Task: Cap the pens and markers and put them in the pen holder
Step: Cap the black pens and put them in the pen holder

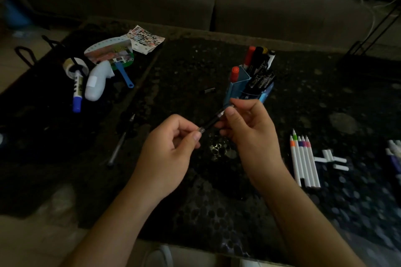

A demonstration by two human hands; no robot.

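Pinching black pen with left hand, right hand, pen holder behind, markers nearby

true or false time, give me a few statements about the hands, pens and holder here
1. The left hand and right hand hold one dark pen between them. True.
2. The holder is empty. False: several pens and markers stand in it.
3. The five white markers lie uncapped. True.
4. The loose white caps lie left of the holder. False: they lie right of the white markers.
5. A blue-capped marker lies far left of the holder. True.
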